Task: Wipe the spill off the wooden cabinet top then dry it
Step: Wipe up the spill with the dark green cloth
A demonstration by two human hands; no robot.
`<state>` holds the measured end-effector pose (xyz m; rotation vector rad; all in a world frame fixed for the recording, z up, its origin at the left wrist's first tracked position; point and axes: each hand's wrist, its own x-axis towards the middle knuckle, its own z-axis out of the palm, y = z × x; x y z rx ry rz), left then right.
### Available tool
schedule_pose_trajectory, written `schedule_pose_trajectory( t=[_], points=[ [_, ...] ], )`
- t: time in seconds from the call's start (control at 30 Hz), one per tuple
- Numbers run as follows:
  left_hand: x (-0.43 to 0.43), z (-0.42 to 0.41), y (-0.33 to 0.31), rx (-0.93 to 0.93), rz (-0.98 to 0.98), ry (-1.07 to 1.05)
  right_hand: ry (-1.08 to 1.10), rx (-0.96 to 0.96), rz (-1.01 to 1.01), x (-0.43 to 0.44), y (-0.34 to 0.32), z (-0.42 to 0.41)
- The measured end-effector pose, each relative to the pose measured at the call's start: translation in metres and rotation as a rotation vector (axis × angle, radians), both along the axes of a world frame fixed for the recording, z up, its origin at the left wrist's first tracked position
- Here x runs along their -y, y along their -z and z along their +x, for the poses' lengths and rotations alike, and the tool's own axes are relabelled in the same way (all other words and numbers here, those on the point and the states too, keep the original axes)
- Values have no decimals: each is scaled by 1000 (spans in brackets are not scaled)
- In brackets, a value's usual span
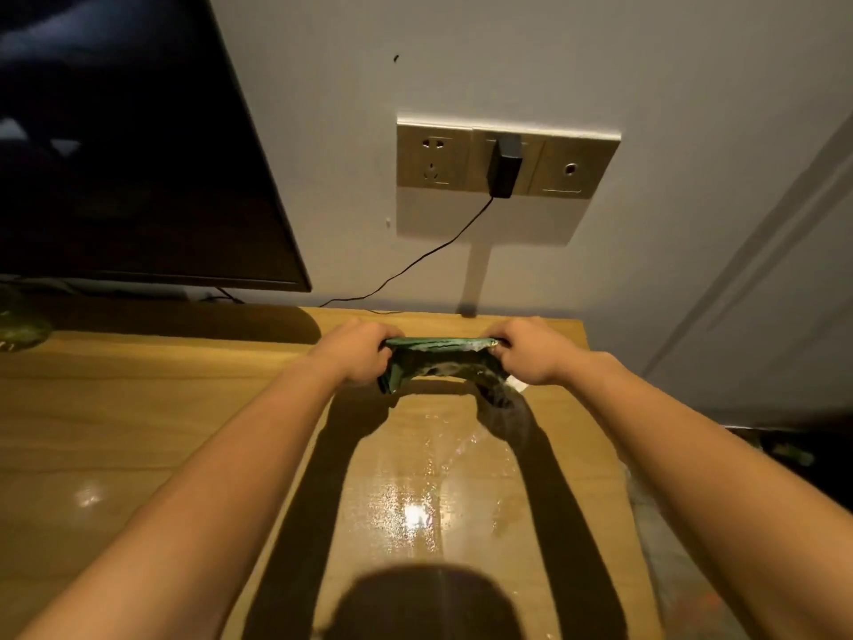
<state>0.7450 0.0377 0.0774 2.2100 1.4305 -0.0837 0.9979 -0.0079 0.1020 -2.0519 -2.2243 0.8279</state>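
Note:
A dark green cloth (441, 360) is stretched between both hands, held just above the far part of the wooden cabinet top (138, 408). My left hand (355, 353) grips its left end and my right hand (531, 351) grips its right end. Both cloth ends hang down toward the wood. A wet, shiny film of spilled liquid (429, 496) spreads over the cabinet top between my forearms, glinting under the light.
A dark TV screen (129, 145) stands at the back left. A wall socket panel (503, 161) holds a black plug (505, 166) whose cable runs down to the cabinet. The cabinet's right edge (614, 431) drops off beside a wall. A green object (23, 330) sits far left.

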Motion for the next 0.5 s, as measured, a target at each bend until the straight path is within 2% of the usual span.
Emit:
schedule_pose_trajectory(
  t=[0.13,0.27,0.5],
  points=[
    [-34,21,16,-32,0,-89,-51,-3,-2,-49,20,24],
    [-63,36,37,19,-58,-139,-71,-42,-52,-87,44,42],
    [-80,55,80,24,-71,-226,0,-120,-53,-112,97,49]
  ],
)
